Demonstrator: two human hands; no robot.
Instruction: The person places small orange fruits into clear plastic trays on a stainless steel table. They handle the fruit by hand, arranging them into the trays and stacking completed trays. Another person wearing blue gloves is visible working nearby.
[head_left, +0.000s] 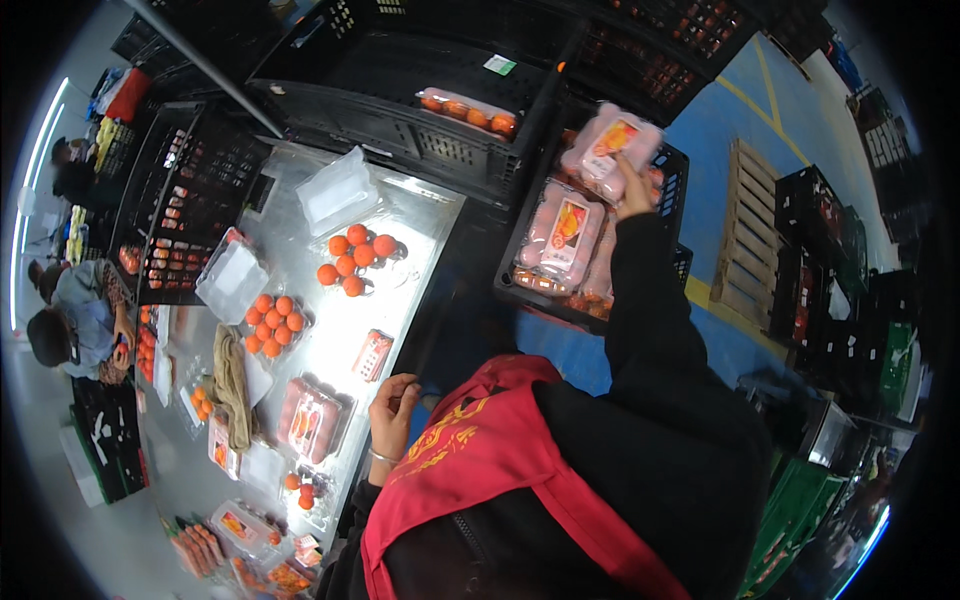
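My right hand (636, 189) grips a clear clamshell pack (613, 142) of round orange fruit with a printed label. I hold it tilted over a black plastic crate (517, 289). Inside that crate lies another labelled clamshell pack (561, 236), with more fruit packs around and beneath it. My left hand (394, 412) hangs beside the front edge of the metal table (390, 300), fingers loosely curled and nothing seen in them. On the table near it are a roll of printed labels (372, 355) and a closed pack (309, 420) of fruit.
Open trays of orange fruit (274, 325) (356, 259), clear lids (339, 191) and a brown cloth (234, 386) lie on the table. A large black crate (465, 169) borders its far end. A wooden pallet (746, 232) rests on the blue floor. Another person (82, 322) works across the table.
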